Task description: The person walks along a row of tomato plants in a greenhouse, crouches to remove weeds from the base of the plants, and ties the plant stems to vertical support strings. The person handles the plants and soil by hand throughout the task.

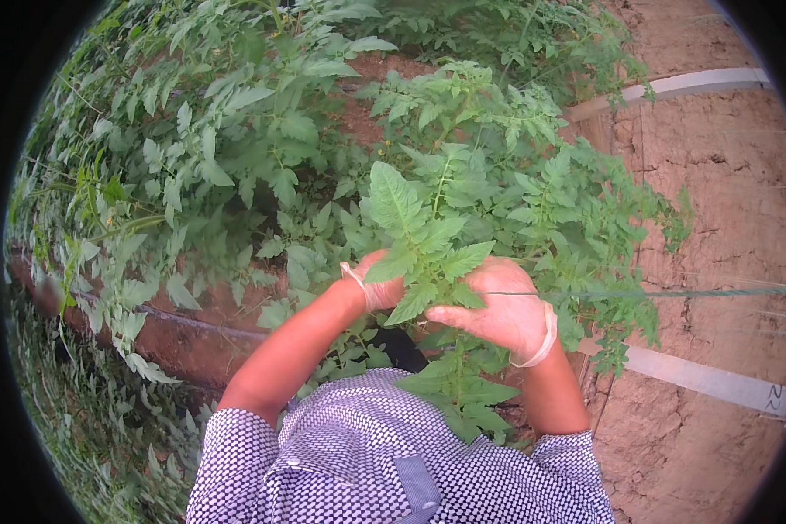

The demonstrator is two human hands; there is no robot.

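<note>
Both my hands wear thin translucent gloves and meet around a tomato plant in front of my chest. My left hand [383, 285] is at the left of the stem, its fingers mostly hidden behind a broad tomato leaf [399, 209]. On the other side, my right hand [507, 308] has its thumb pointing left below the leaflets, with its other fingertips out of sight. A green twine [661, 293] stretches from the right edge and crosses over the back of the right hand. What either hand grips behind the foliage cannot be seen.
Dense tomato plants [223, 137] fill the left and far side. A dark irrigation hose [196, 321] runs along the soil bed at left. To the right stands a cracked earthen wall [714, 216] with a pale strip [707, 376] bearing writing. Lower leaves [462, 386] touch my shirt.
</note>
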